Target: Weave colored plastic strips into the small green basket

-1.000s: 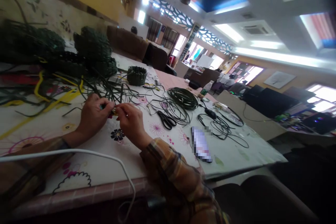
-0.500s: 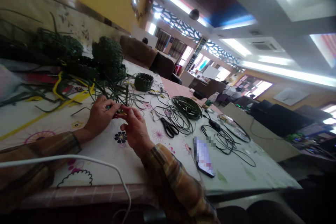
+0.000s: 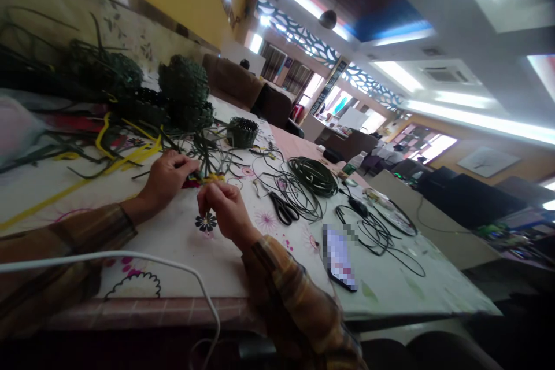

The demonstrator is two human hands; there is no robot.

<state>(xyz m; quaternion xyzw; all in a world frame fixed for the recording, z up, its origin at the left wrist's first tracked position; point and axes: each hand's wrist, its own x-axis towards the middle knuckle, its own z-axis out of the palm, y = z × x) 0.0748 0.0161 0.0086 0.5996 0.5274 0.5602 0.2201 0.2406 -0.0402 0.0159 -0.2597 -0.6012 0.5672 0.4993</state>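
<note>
A small half-woven piece of flat plastic strips [image 3: 213, 178], with yellow and red at its near side, lies between my hands on the flowered tablecloth. Its loose dark green strips [image 3: 206, 150] fan out away from me. My left hand [image 3: 167, 178] is closed on the left edge of this piece, thumb and fingers pinched. Close against its near right side, my right hand [image 3: 228, 208] has thumb and fingertips pressed together, pointing down; what lies between them is hidden. Black-handled scissors [image 3: 284, 209] rest to the right of my right hand.
A small round green woven basket [image 3: 243, 132] and larger woven pieces [image 3: 184, 89] stand at the back. Yellow strips [image 3: 130, 156] lie to the left. On the right are a coil of green strip [image 3: 312, 176], a phone [image 3: 339, 257] and black cable [image 3: 366, 228]. A white cable [image 3: 143, 255] crosses in front.
My right hand has come down and slightly toward me, its fingers now curled in a pinch. My left hand stays on the woven piece. The view has shifted a little.
</note>
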